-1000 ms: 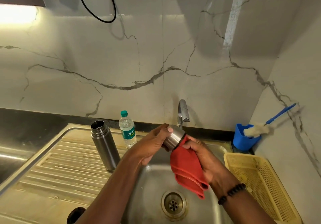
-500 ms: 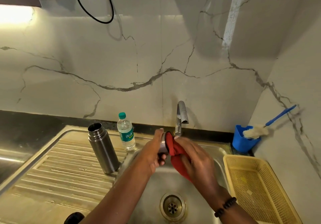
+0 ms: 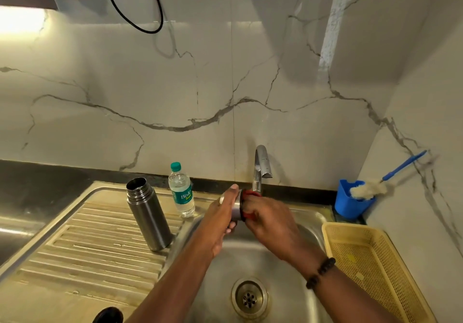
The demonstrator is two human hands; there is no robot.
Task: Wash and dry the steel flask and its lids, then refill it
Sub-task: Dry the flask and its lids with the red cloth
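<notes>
The open steel flask (image 3: 147,215) stands upright on the ribbed drainboard, left of the sink basin. Over the basin, just below the tap, my left hand (image 3: 220,220) grips the steel cup lid (image 3: 236,210). My right hand (image 3: 269,220) holds a red cloth (image 3: 248,193) pushed against the lid's open end, and most of the cloth is hidden under my fingers. A small plastic water bottle (image 3: 181,192) with a green cap stands behind the flask. A dark round object (image 3: 109,315), partly cut off, lies at the bottom edge of the drainboard.
The steel tap (image 3: 260,165) rises behind my hands. A blue holder (image 3: 350,202) with a bottle brush (image 3: 370,188) sits in the back right corner. A yellow plastic basket (image 3: 375,267) lies right of the sink basin (image 3: 250,260). The drain (image 3: 249,297) is below my hands.
Both hands have lifted the lid toward the tap. The red cloth, hanging loose below my right hand before, is now bunched into the lid and mostly hidden.
</notes>
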